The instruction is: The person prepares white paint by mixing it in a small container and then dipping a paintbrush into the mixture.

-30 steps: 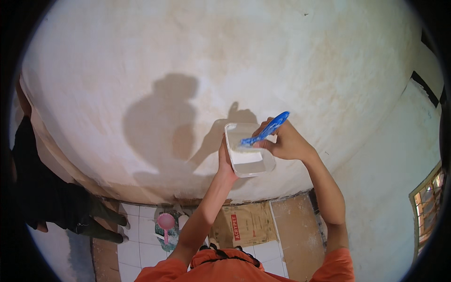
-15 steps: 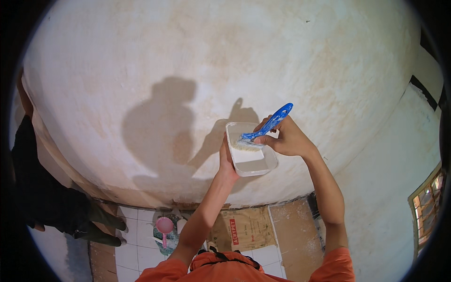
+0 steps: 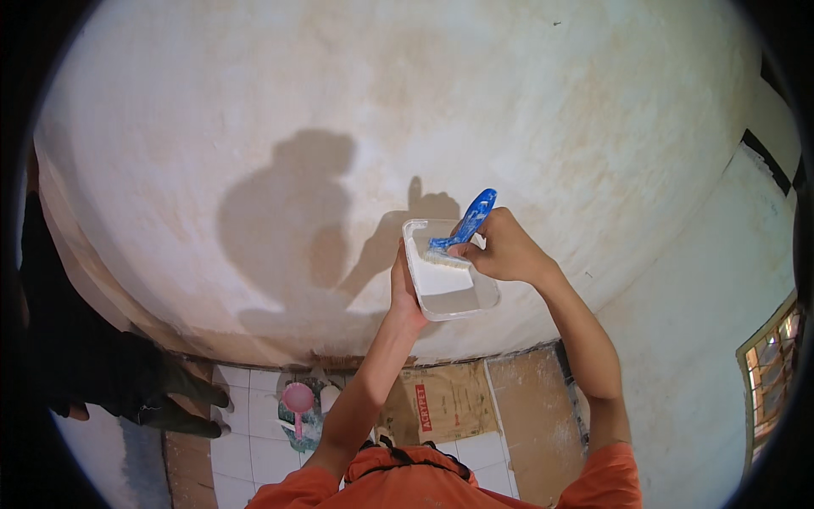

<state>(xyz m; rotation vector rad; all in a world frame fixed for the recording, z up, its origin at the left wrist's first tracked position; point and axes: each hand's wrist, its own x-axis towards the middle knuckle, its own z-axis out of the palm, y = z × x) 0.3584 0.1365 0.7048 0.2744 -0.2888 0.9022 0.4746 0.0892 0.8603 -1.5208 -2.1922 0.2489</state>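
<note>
My left hand (image 3: 408, 293) is closed round the left side of a clear plastic tub (image 3: 462, 308), its fingers partly hidden behind it. White paint (image 3: 443, 280) covers the tub's bottom. With its blue handle slanting up to the right, a paintbrush (image 3: 476, 212) is gripped in my right hand (image 3: 506, 248). The pale bristles point down inside the tub, touching or just above the paint; I cannot tell which. Behind both hands stands a patchy off-white wall (image 3: 509, 110), on which my shadow falls.
A pink dipper (image 3: 298, 397) lies on a green, paint-spattered mat on the white tiles. Brown cardboard (image 3: 462, 403) covers floor along the wall's base. At the left stands another person (image 3: 93, 356) in dark clothes. A grilled window (image 3: 770, 365) sits at the right.
The brush has turned more upright and shifted slightly left in my right hand, its bristles still inside the tub. My left hand keeps its hold on the tub, almost unmoved.
</note>
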